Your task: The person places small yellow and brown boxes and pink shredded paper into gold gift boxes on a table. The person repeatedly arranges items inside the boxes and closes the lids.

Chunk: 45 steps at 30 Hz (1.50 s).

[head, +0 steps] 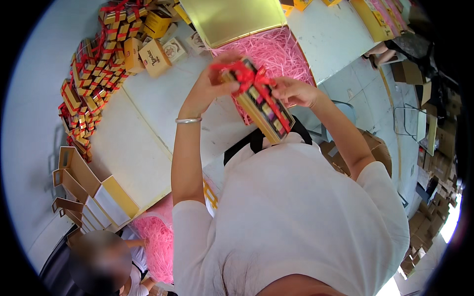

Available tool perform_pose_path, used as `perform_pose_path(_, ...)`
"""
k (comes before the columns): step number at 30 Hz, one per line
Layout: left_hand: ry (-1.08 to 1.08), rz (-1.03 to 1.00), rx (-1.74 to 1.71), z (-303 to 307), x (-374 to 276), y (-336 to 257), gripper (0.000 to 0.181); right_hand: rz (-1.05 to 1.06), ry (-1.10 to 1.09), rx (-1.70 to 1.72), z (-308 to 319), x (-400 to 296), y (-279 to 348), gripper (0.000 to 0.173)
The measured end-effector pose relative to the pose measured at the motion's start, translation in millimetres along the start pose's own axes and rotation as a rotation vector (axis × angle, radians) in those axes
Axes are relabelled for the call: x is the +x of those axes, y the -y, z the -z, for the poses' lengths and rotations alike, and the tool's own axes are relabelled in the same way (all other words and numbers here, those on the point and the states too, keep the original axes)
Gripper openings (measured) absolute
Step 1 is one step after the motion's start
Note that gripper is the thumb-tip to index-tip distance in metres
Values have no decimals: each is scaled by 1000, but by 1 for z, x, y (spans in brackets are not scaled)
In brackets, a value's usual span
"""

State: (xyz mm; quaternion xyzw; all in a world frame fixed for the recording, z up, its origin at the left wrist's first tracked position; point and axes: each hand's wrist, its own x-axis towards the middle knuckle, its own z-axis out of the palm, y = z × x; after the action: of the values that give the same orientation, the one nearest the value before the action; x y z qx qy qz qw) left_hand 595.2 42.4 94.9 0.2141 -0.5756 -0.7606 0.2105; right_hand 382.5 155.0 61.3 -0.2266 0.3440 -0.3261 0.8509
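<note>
A long gold gift box with a window of colourful wrapped sweets is tilted in front of my chest. A red ribbon bow is tied near its far end. My left hand grips that far end and the ribbon, blurred by motion. On the box's right side, the fingers of my right hand are closed at the edge, close to the bow. Just beyond and partly behind my hands is a large open box filled with pink shredded paper. Its gold lid stands folded back.
Many ribboned gold boxes are piled along the table's left side. Beside them are yellow-brown cartons. Open bags or cartons stand at the lower left. Another person is near a bag of pink shreds. A chair stands right.
</note>
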Motion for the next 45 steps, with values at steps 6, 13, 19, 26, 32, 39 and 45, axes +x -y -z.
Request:
perform_pose_path(6, -633, 266, 204, 12, -25, 96, 49, 230, -317, 50, 35, 12, -23, 29)
perform_pose_path(13, -648, 418, -29, -28, -54, 128, 63, -40, -326, -128, 43, 62, -48, 28)
perform_pose_path(19, -709, 37, -28, -39, -22, 164, 54, -94, -328, -540, 55, 85, -62, 30)
perform_pose_path(26, -810, -63, 261, -51, -14, 170, 52, 185, -573, -857, 60, 91, -80, 47)
perform_pose_path(32, -980, -48, 367, -94, 20, 184, 44, 88, -627, -846, 85, 54, -65, 52)
perform_pose_path(39, -1036, -71, 359, -115, 70, 184, 49, 88, -687, -988, 106, 33, -26, 41)
perform_pose_path(45, -1115, 23, 238, -61, 75, 159, 54, 281, -819, -960, 95, 10, 8, 36)
